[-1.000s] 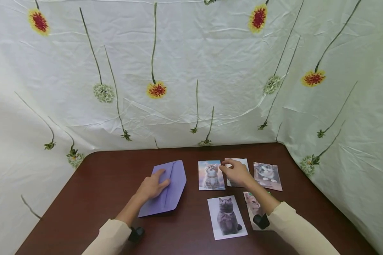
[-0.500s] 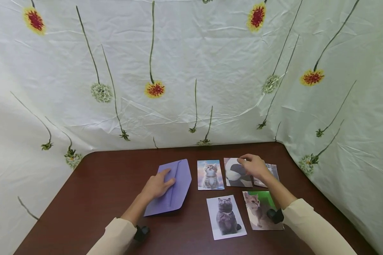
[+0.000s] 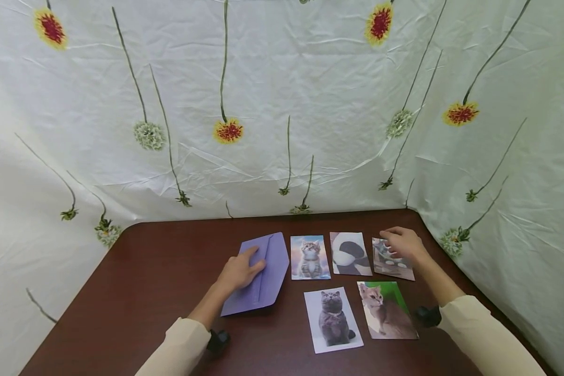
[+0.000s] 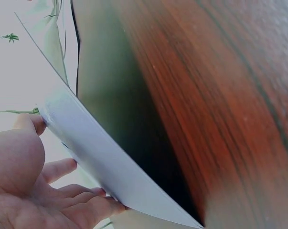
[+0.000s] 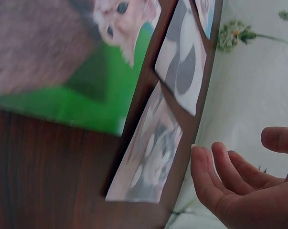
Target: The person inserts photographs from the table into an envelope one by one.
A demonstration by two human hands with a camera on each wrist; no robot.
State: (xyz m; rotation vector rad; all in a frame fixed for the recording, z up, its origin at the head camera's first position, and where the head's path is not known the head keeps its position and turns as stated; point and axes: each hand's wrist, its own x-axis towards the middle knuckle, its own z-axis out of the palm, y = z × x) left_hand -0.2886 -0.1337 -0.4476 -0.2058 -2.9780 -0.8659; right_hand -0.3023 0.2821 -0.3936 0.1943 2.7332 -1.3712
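My left hand [image 3: 237,270] rests its fingers on a purple envelope [image 3: 270,279] in the head view. In the left wrist view the envelope [image 4: 105,148] stands with one edge raised off the table. My right hand [image 3: 403,244] is over the grey-and-white cat photo [image 3: 395,269] at the far right, and covers part of it. The right wrist view shows this hand's fingers loosely bent, thumb apart, holding nothing, beside that photo [image 5: 148,160]. To its left lie a black-and-white animal photo [image 3: 357,266] and a striped kitten photo [image 3: 305,269].
Nearer the front lie a grey cat photo [image 3: 333,321] and a ginger kitten photo [image 3: 390,313] with a green background. Everything is on a dark brown table [image 3: 160,282]. A white flower-print cloth [image 3: 263,172] hangs behind and beside it.
My right hand has moved right, from beside the striped kitten photo across to the grey-and-white cat photo. My left hand and the envelope have slid right, closer to the photos.
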